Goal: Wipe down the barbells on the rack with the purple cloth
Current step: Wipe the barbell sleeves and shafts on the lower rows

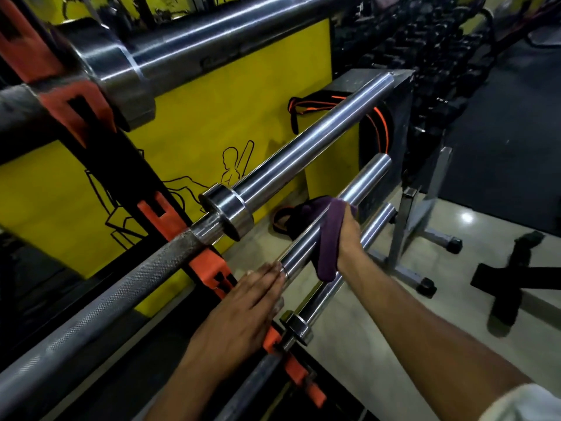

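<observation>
The right hand (346,235) reaches forward on a nearly straight arm and wraps the purple cloth (329,238) over the smooth sleeve of the third barbell (352,196) down on the rack (209,268). Its fingers curl round the sleeve with the cloth between palm and metal; one end of the cloth hangs below the wrist, the other bunches on the far side of the bar. The left hand (243,308) lies flat with fingers straight and close together, fingertips touching the inner end of that same sleeve, palm over the orange hook of the rack.

Above this bar sit two more: a second barbell (288,156) with its collar just beyond the rack post, and a thick top barbell (212,34) crossing the upper frame. A thinner bottom barbell (373,226) runs just beneath the right hand. All rest on orange hooks and angle up to the right.

Behind them stands a yellow wall (212,117) with black line drawings. A pale tiled floor (394,314) lies below.
</observation>
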